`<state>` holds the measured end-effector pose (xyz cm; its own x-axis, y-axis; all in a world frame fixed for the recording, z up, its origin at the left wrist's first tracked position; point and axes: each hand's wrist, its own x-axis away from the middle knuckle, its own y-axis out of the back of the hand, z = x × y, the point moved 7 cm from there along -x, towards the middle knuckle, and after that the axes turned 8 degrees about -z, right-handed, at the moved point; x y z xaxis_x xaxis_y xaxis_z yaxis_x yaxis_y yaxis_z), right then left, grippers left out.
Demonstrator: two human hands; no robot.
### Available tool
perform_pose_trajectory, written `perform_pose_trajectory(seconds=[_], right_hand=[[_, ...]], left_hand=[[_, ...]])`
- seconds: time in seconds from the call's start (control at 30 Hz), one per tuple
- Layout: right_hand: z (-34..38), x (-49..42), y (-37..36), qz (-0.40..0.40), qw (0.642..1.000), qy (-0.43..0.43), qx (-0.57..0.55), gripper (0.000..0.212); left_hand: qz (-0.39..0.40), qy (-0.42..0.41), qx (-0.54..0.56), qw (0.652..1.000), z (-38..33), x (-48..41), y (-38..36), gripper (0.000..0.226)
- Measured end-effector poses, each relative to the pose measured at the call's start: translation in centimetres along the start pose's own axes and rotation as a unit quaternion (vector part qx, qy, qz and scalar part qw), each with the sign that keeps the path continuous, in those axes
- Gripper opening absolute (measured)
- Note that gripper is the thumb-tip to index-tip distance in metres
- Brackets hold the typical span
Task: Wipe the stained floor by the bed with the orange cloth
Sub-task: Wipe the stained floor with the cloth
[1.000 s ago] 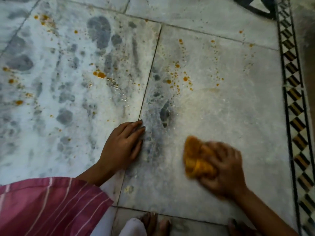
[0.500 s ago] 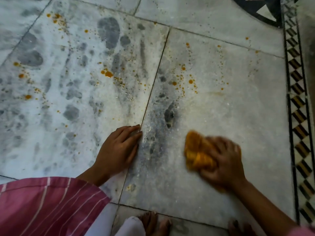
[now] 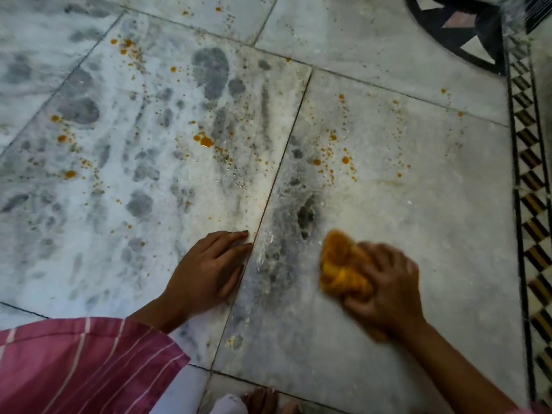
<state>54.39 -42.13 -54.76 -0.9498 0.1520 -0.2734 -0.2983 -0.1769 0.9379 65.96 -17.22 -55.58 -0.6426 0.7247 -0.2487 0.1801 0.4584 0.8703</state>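
My right hand (image 3: 388,288) presses a bunched orange cloth (image 3: 340,267) onto a pale marble floor tile (image 3: 403,189); hand and cloth are blurred by motion. My left hand (image 3: 209,270) lies flat on the floor with fingers together, its tips at the tile joint, holding nothing. Orange stain drops (image 3: 331,162) speckle the tile beyond the cloth. A bigger orange blot (image 3: 204,141) and more spatter mark the grey-mottled tile (image 3: 143,162) to the left. A dark smudge (image 3: 306,218) sits just left of the cloth.
A black, cream and brown checkered border strip (image 3: 534,234) runs along the right side. A dark round inlay (image 3: 460,34) shows at the top right. My pink striped sleeve (image 3: 77,366) fills the bottom left, and bare toes (image 3: 263,398) show at the bottom edge.
My right hand has shifted the cloth a little across the same tile while rubbing. The view has tipped slightly downward. My left hand stays planted.
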Motion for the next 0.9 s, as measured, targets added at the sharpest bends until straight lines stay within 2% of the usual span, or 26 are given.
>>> perform_pose_trajectory(seconds=[0.1,0.17,0.23,0.3,0.37,0.43,0.5,0.57,0.63,0.7,0.83,0.9], right_hand=[[-1.9,-6.9,-0.9,-0.046,0.971,-0.227,0.055,0.070],[0.0,-10.1,-3.0,-0.010,0.947,-0.318,0.030,0.068],[3.3,-10.6,-4.0,-0.013,0.963,-0.269,0.013,0.068],[5.6,-7.7,-3.7,-0.002,0.992,-0.126,-0.001,0.068],[4.1,-3.8,-2.5,0.004,0.999,-0.030,-0.020,0.066],[-0.3,-2.3,-0.6,-0.014,0.999,-0.051,0.002,0.068],[-5.0,-3.9,0.3,-0.029,0.986,-0.157,0.056,0.075],[-7.7,-7.8,0.0,-0.037,0.957,-0.278,0.075,0.080],[-7.3,-11.9,-1.7,-0.017,0.939,-0.338,0.059,0.076],[-4.8,-14.2,-3.2,-0.003,0.956,-0.291,0.043,0.075],[-1.1,-9.6,-2.2,0.004,0.997,-0.074,0.030,0.079],[-3.8,-6.2,-0.4,-0.021,0.998,-0.054,0.024,0.074]], left_hand=[[-0.004,0.004,-0.011,1.000,-0.3,-1.1,-0.2,0.039],[-0.001,0.011,-0.018,1.000,-0.3,-2.2,-0.5,0.041],[0.003,0.015,-0.021,1.000,-0.2,-3.4,-0.7,0.044],[0.002,0.013,-0.028,1.000,-0.1,-4.5,-0.8,0.045],[0.002,0.010,-0.028,1.000,-0.1,-5.7,-1.0,0.045],[0.002,0.004,-0.031,1.000,-0.1,-6.7,-1.2,0.044],[0.013,-0.009,-0.042,0.999,-0.2,-7.6,-1.8,0.044],[0.025,-0.019,-0.044,0.999,-0.4,-8.7,-2.5,0.045],[0.031,-0.020,-0.045,0.998,-0.6,-9.7,-2.9,0.045],[0.036,-0.022,-0.047,0.998,-0.9,-10.7,-3.3,0.045],[0.044,-0.030,-0.054,0.997,-1.5,-12.5,-4.1,0.047],[0.043,-0.035,-0.043,0.998,-1.7,-13.2,-4.4,0.046]])
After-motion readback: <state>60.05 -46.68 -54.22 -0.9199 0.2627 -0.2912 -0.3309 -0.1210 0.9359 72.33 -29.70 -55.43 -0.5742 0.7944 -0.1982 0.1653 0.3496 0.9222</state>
